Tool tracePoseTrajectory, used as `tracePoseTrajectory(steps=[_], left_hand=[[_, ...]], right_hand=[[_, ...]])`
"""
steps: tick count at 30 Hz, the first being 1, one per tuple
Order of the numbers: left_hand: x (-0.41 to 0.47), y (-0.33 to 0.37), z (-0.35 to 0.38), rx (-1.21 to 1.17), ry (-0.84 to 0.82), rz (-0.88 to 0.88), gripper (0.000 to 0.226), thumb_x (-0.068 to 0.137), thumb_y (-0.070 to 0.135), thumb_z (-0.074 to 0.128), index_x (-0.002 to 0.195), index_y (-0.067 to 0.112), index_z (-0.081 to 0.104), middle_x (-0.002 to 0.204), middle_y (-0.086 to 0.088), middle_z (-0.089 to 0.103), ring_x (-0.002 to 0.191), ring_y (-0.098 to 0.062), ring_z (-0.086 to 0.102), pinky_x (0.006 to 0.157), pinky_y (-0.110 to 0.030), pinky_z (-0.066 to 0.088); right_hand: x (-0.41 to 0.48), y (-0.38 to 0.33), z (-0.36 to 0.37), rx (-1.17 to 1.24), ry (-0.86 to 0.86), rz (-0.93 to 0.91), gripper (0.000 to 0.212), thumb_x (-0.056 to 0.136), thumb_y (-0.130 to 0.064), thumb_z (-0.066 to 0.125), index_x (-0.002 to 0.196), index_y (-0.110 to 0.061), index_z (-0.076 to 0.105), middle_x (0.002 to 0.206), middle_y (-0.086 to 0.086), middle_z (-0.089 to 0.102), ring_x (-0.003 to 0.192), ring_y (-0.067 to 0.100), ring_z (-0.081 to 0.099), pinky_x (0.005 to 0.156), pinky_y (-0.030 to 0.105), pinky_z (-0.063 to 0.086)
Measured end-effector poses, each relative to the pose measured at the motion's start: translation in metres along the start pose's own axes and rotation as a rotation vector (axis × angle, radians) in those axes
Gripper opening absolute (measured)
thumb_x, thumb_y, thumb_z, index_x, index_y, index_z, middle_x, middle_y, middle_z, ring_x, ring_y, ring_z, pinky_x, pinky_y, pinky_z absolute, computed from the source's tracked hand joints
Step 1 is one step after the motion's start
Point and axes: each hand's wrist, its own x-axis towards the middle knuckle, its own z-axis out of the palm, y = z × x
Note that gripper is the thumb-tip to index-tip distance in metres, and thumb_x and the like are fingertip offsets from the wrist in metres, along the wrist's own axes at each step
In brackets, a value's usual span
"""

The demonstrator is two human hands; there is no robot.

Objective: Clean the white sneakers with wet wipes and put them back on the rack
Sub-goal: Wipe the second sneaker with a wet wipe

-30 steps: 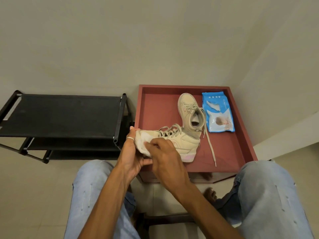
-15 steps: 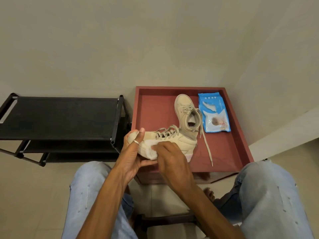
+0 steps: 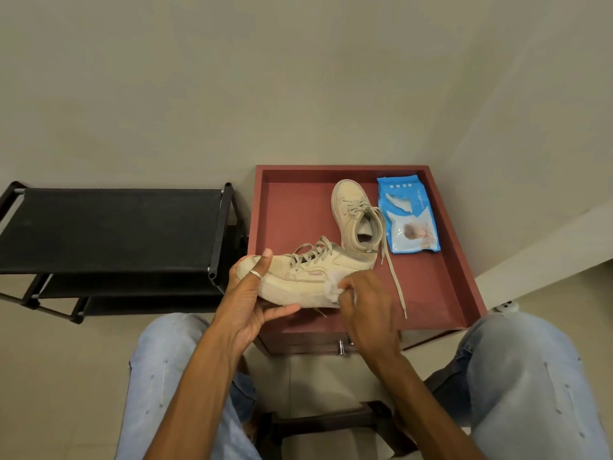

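Wiping sneaker (image 3: 308, 277) sidewall near heel, held above desk (image 3: 292, 210) edge by left hand (image 3: 247, 300) gripping toe, with wipe (image 3: 331, 288) pinched in right hand (image 3: 368, 307). Hold toe firm, stroke short along sole seam, refold wipe once grey.

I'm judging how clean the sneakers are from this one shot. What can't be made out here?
All in the head view:
1. Heel end of the held sneaker: covered by the right hand and the wet wipe.
2. Its tread and far side: turned away; the toe is partly behind the left hand.
3. Lower shelves of the shoe rack: mostly under the top shelf.
4. Print on the wipes pack: too small to read.
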Motion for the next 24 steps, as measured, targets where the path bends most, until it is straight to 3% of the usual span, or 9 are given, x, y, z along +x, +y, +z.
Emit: tracePoseTrajectory(steps=[5,7,12,15,19,21,24], left_hand=[[-0.001,0.001,-0.002,0.026,0.002,-0.001,0.069,0.077,0.051,0.078,0.134,0.024,0.051,0.130,-0.017,0.065,0.103,-0.039,0.074,0.065,-0.053,0.063],[-0.002,0.002,-0.004,0.029,-0.003,-0.004,0.068,0.078,0.052,0.077,0.134,0.023,0.051,0.130,-0.016,0.066,0.103,-0.038,0.074,0.063,-0.052,0.063],[-0.004,0.005,-0.006,0.024,-0.009,-0.014,0.066,0.080,0.051,0.076,0.133,0.022,0.051,0.129,-0.015,0.066,0.106,-0.037,0.073,0.061,-0.049,0.063],[-0.004,0.007,-0.011,0.038,-0.006,-0.022,0.067,0.083,0.053,0.075,0.136,0.019,0.053,0.130,-0.017,0.067,0.104,-0.036,0.074,0.061,-0.048,0.063],[-0.009,0.005,-0.013,0.061,0.004,-0.024,0.064,0.086,0.052,0.073,0.137,0.019,0.053,0.127,-0.016,0.068,0.100,-0.035,0.075,0.059,-0.047,0.063],[-0.009,0.005,-0.014,0.050,0.019,-0.031,0.063,0.086,0.051,0.074,0.136,0.018,0.054,0.126,-0.016,0.069,0.099,-0.035,0.076,0.058,-0.046,0.063],[-0.008,0.006,-0.015,0.036,0.039,-0.036,0.062,0.086,0.051,0.074,0.134,0.018,0.054,0.125,-0.016,0.070,0.098,-0.033,0.076,0.057,-0.046,0.063]], right_hand=[[-0.009,-0.021,0.012,-0.019,-0.109,-0.305,0.016,0.082,0.001,0.058,0.092,-0.008,0.068,0.096,0.003,0.062,0.085,0.016,0.051,0.069,0.023,0.041],[-0.008,-0.008,0.006,-0.045,-0.122,-0.286,0.016,0.080,0.003,0.060,0.088,-0.009,0.066,0.093,0.002,0.060,0.082,0.016,0.050,0.064,0.025,0.041],[-0.003,0.017,-0.007,-0.037,-0.046,0.026,0.013,0.080,0.001,0.058,0.081,-0.011,0.063,0.086,0.000,0.058,0.073,0.017,0.054,0.058,0.022,0.036],[-0.005,-0.004,0.002,-0.009,-0.064,-0.068,0.010,0.080,-0.005,0.056,0.081,-0.011,0.064,0.088,0.000,0.057,0.077,0.017,0.053,0.062,0.026,0.042],[-0.017,-0.044,0.016,-0.028,-0.130,-0.275,0.012,0.080,-0.001,0.057,0.085,-0.011,0.062,0.091,0.001,0.057,0.081,0.014,0.048,0.067,0.020,0.035],[-0.016,-0.041,0.015,-0.026,-0.131,-0.269,0.013,0.079,-0.001,0.058,0.084,-0.012,0.063,0.090,0.000,0.058,0.080,0.014,0.049,0.066,0.018,0.032],[-0.008,-0.009,0.007,-0.003,-0.072,-0.107,0.011,0.075,-0.001,0.060,0.075,-0.012,0.062,0.084,-0.002,0.057,0.073,0.014,0.049,0.062,0.022,0.034]])
